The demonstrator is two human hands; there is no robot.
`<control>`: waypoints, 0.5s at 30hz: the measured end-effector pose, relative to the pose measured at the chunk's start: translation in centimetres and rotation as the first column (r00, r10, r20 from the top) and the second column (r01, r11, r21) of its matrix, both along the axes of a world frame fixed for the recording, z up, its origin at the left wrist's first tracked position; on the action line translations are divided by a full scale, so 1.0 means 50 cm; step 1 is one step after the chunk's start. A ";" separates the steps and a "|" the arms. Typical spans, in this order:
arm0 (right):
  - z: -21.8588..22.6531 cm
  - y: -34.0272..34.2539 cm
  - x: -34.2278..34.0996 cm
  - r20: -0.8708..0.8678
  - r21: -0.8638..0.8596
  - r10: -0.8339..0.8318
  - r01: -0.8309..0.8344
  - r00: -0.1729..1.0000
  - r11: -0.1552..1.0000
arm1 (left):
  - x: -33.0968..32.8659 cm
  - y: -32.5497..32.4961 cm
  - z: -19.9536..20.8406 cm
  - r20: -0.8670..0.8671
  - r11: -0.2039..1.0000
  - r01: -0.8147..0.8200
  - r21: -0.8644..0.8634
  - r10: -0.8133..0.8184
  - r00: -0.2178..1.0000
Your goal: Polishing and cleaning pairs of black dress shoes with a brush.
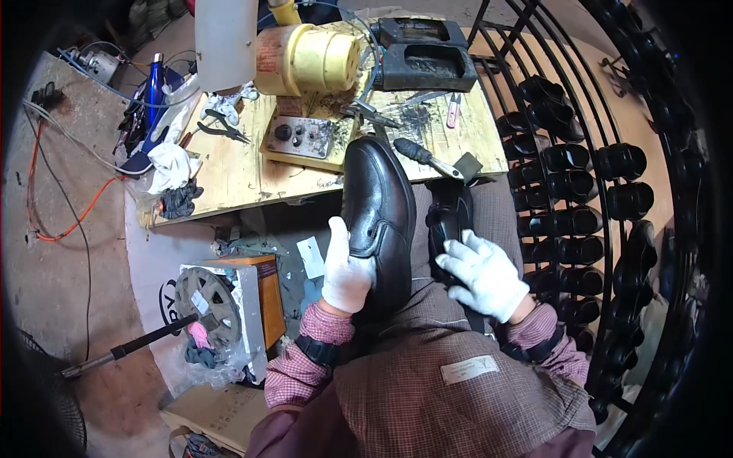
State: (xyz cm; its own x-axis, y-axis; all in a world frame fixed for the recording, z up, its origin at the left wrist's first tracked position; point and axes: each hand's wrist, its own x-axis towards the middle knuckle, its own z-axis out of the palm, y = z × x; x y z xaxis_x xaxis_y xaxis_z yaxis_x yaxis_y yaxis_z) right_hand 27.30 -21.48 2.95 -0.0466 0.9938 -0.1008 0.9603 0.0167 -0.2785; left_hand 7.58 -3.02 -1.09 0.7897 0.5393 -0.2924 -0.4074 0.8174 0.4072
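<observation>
My left hand [347, 271], in a white glove, is closed around the heel end of a glossy black leather shoe [374, 183]. The shoe's toe points away from me, toward the bench edge, and a strap with a small buckle crosses its upper. A second black shoe [449, 210] lies over my lap, its toe close under the bench. Over its near part is my right hand [485, 275], also gloved in white, with fingers apart and touching or just above the leather. The palm side of that hand is hidden.
Ahead stands a stained wooden bench [237, 179] with a yellow machine [309, 59], a control box [298, 137], pliers [223, 128], a dark-handled scraper [435, 159] and black moulds [424, 65]. A rack of black shoes [569, 183] rises at right. At left sits an open box [267, 298].
</observation>
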 end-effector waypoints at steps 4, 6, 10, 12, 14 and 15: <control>0.022 -0.001 0.020 -0.080 -0.104 0.013 -0.021 0.997 0.994 | 0.016 -0.013 -0.001 -0.125 0.986 -0.024 0.162 0.045 0.991; 0.057 -0.022 0.054 -0.198 0.116 0.093 -0.071 0.976 0.991 | 0.018 -0.013 -0.002 -0.129 0.983 -0.037 0.182 0.061 0.990; 0.121 -0.079 0.088 -0.482 0.264 0.231 -0.111 0.845 0.958 | 0.011 -0.012 -0.008 -0.027 0.994 -0.088 -0.060 0.087 0.996; 0.138 -0.095 0.090 -0.405 0.088 0.231 -0.214 0.885 0.973 | 0.009 -0.013 -0.011 -0.117 0.894 -0.082 0.441 0.148 0.982; 0.140 -0.089 0.097 -0.290 -0.159 0.198 -0.251 0.936 0.955 | 0.014 -0.016 -0.012 -0.254 0.677 0.035 0.735 0.227 0.940; 0.133 -0.073 0.106 -0.518 -0.085 0.169 -0.247 0.839 0.965 | 0.019 -0.016 -0.011 -0.092 0.895 -0.051 0.442 0.102 0.991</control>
